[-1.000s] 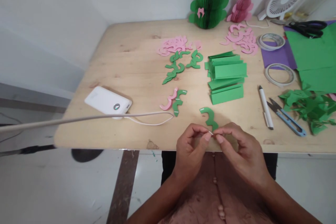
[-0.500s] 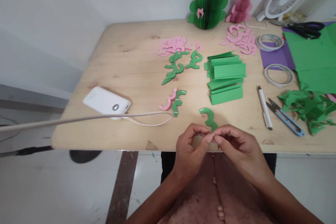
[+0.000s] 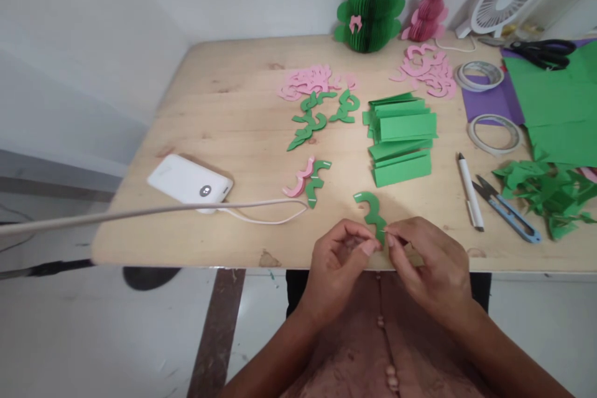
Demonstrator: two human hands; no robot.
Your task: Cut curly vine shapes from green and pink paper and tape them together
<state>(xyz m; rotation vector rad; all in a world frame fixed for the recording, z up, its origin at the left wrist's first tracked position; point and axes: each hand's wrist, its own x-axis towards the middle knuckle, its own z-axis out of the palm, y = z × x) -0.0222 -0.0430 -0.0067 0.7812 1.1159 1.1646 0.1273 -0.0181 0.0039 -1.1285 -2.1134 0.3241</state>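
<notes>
A wavy green paper cutout (image 3: pixel 372 206) lies at the table's near edge, with a short white strip on its upper end. My left hand (image 3: pixel 342 261) is closed in a pinch beside the lower end of this cutout; what is between its fingertips is too small to make out. To the right of the same end, my right hand (image 3: pixel 426 261) pinches a tiny pale strip (image 3: pixel 384 232) between thumb and forefinger. Farther left, a second green cutout (image 3: pixel 315 184) with white strips lies against a pink wavy cutout (image 3: pixel 298 180).
Folded green paper (image 3: pixel 405 127) lies beyond my hands. Piles of pink cutouts (image 3: pixel 308 81) and green cutouts (image 3: pixel 310 121) are behind. On the right are a white pen (image 3: pixel 471 193), blue thread snips (image 3: pixel 508 210) and tape rolls (image 3: pixel 494 135). A power bank (image 3: pixel 186 180) with a cable lies left.
My hands have moved apart: the right one shifted slightly right and up, with the tiny pale strip in its fingertips. More of the green cutout's lower end now shows between them.
</notes>
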